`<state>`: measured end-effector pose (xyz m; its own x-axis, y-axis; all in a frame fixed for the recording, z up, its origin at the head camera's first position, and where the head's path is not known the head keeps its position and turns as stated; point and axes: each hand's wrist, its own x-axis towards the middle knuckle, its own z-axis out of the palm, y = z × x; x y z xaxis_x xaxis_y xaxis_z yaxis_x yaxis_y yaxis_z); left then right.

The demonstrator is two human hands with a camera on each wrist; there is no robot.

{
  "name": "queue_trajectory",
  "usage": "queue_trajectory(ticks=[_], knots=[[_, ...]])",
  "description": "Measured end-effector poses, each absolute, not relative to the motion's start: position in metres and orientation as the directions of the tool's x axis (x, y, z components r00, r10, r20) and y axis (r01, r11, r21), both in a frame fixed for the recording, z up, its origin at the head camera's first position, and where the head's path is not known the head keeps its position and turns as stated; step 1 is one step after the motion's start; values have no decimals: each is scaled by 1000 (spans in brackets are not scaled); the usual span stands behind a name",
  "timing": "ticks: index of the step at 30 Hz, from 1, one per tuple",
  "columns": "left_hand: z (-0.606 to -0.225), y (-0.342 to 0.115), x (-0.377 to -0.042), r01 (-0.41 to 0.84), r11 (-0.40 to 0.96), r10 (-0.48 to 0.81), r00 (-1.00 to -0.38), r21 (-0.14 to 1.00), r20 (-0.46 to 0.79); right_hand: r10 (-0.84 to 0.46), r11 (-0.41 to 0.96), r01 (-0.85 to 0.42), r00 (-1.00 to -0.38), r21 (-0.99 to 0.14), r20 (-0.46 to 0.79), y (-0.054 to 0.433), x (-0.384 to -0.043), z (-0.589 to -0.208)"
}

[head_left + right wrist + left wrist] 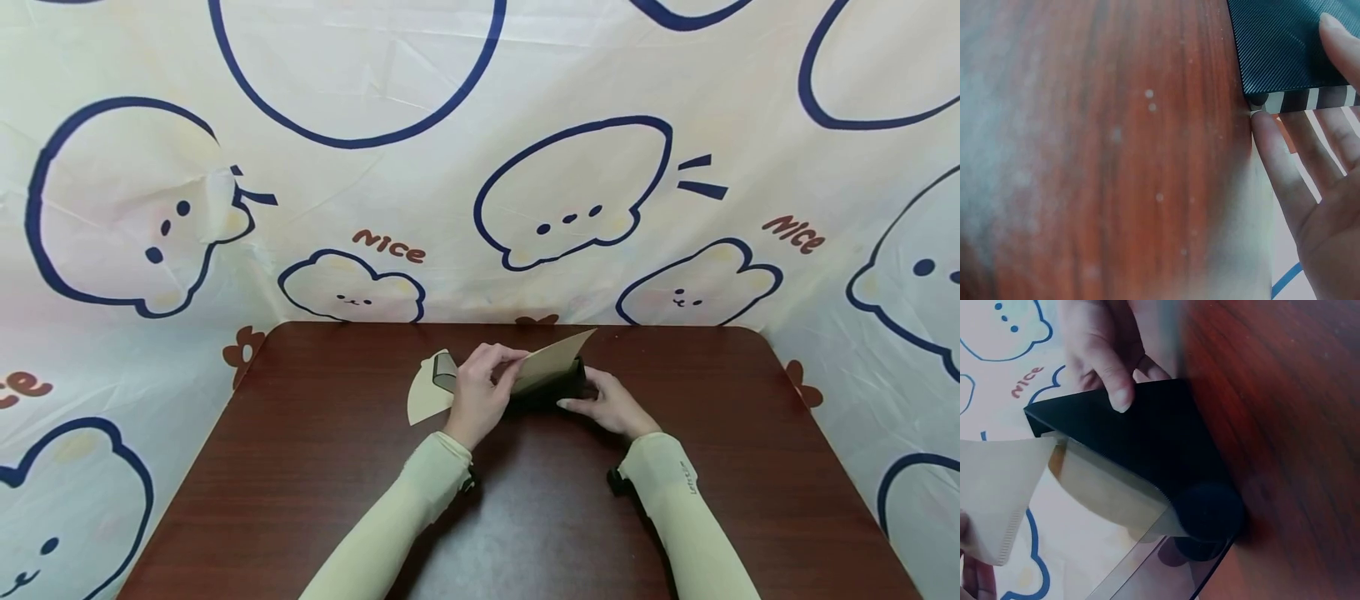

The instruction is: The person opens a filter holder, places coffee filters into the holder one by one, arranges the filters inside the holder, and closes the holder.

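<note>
My left hand [480,396] pinches a beige cone-shaped paper coffee filter [553,358] between thumb and fingers. A black wedge-shaped filter holder [1141,437] stands tilted on the table, and more filter paper [1110,487] shows inside its open side. My right hand [611,402] grips the holder's right end, thumb on the near face and fingers behind. In the left wrist view, a clear lid [1141,569] hangs away from the holder's edge. The right wrist view shows the holder's ribbed black face [1291,50] under the thumb.
A fan-shaped piece of beige paper [427,400] lies left of my left hand on the dark brown wooden table [525,517]. Behind the table's far edge and along its sides hangs a cream cloth [450,200] printed with cartoon outlines.
</note>
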<state>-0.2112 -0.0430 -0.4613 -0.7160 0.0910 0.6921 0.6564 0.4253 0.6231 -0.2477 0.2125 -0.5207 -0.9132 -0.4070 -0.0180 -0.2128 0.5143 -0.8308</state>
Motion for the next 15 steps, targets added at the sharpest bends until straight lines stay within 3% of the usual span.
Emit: queue_trajectory(ticks=[5,15], knots=[[-467,-37,-211,636,465,102,-729,616,676,-388,526,-193,-921,-828,-31,211,-247,-520],[-472,-33,-213,515,613,172,-827,598,535,-394,539,-199,-919,-819,-35,211,-247,-519]])
